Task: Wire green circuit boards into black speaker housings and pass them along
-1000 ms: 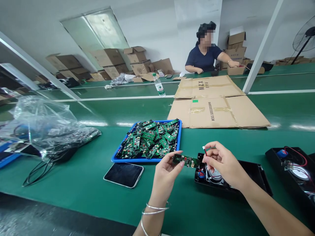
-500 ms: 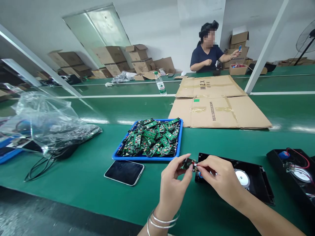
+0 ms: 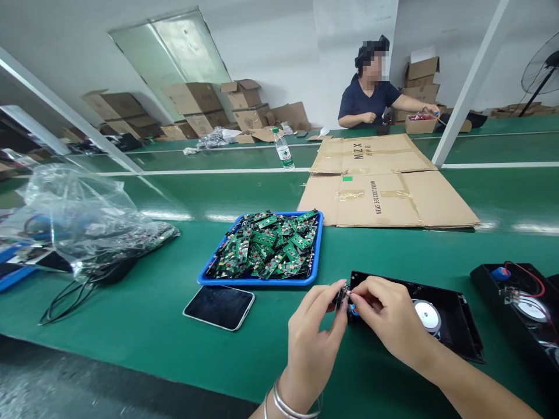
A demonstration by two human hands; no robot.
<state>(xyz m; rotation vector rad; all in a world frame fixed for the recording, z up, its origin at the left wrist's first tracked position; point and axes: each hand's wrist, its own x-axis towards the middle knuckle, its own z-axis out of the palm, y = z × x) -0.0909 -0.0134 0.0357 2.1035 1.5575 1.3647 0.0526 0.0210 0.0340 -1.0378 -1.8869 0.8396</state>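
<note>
The small circuit board [image 3: 340,297] is pinched between thumb and fingertips of the left hand [image 3: 312,343], held tilted. Against its right side, the right hand [image 3: 393,311] narrows thumb and finger on a tiny white plug [image 3: 348,293]. Just beyond both hands sits an open black casing [image 3: 456,311]; further left, a blue tray [image 3: 257,283] heaped with boards, a phone [image 3: 220,307] just before it.

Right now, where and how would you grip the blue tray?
I'd take the blue tray by its left and right rims, one hand each, coming from the sides. The phone lies close by its near edge, and the circuit boards heap in the middle, so opposite rims should keep it level. First free the left hand and right hand, both busy at one board.
</note>
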